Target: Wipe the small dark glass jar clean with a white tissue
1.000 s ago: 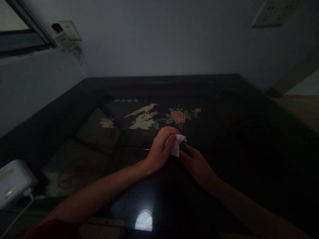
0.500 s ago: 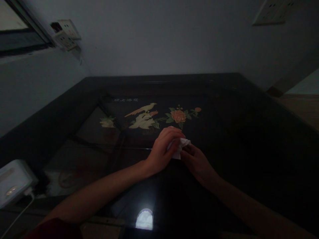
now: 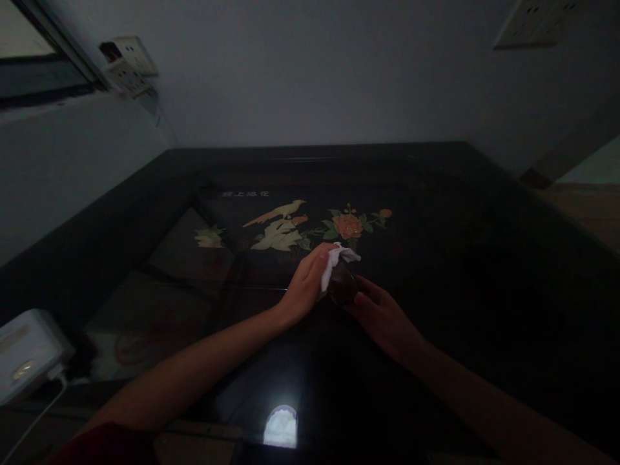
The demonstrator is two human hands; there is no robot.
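Observation:
In my left hand [image 3: 306,279], a crumpled white tissue [image 3: 330,268] is pressed against the far left side of a small dark, rounded glass cup [image 3: 343,288]. The fingers are curled around the tissue, partly hidden behind it. My right hand [image 3: 382,316] grips the cup from the right, thumb in front and fingers behind. Dim light hides the cup's exact shape. Both hands are over a glossy black tabletop [image 3: 436,258], just in front of its inlaid bird and a pink flower [image 3: 347,226].
A white box-shaped device [image 3: 31,352] with a white cable sits at the left edge. Wall sockets [image 3: 133,61] are at the back left, with another socket plate [image 3: 533,24] at upper right. A grey wall [image 3: 314,77] rises behind the table. A window [image 3: 39,58] is at upper left.
My left hand has shifted slightly left and turned, taking the tissue from the cup's front toward its far left side. The dark cup now shows between the hands. My right hand has barely moved.

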